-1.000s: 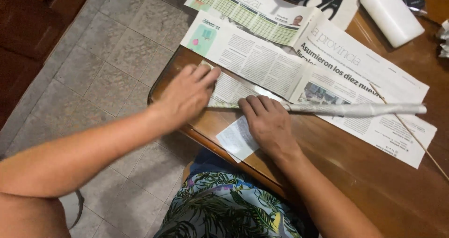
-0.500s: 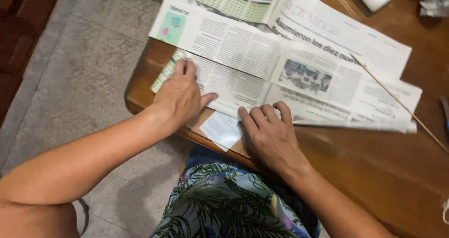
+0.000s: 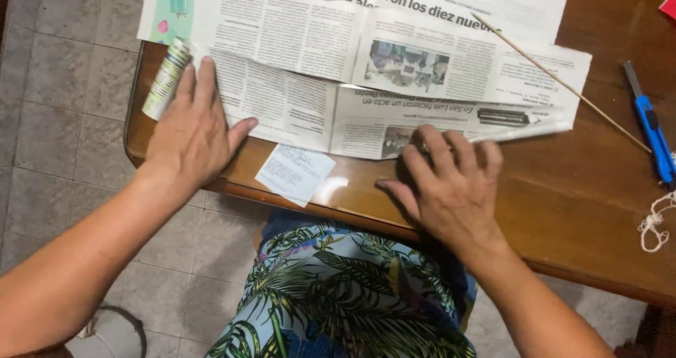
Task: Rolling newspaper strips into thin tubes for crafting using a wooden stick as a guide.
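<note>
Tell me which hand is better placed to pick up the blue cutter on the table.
The right hand, probably. It lies flat on the rolled newspaper on the side of the blue cutter, which rests on the table near the right edge. The left hand presses the roll's far end, so it would have to cross over.

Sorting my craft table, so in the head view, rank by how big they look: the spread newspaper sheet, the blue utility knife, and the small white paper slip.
1. Spread newspaper sheet, largest.
2. Small white paper slip.
3. Blue utility knife, longer but narrower than the slip, so a close call.
</note>
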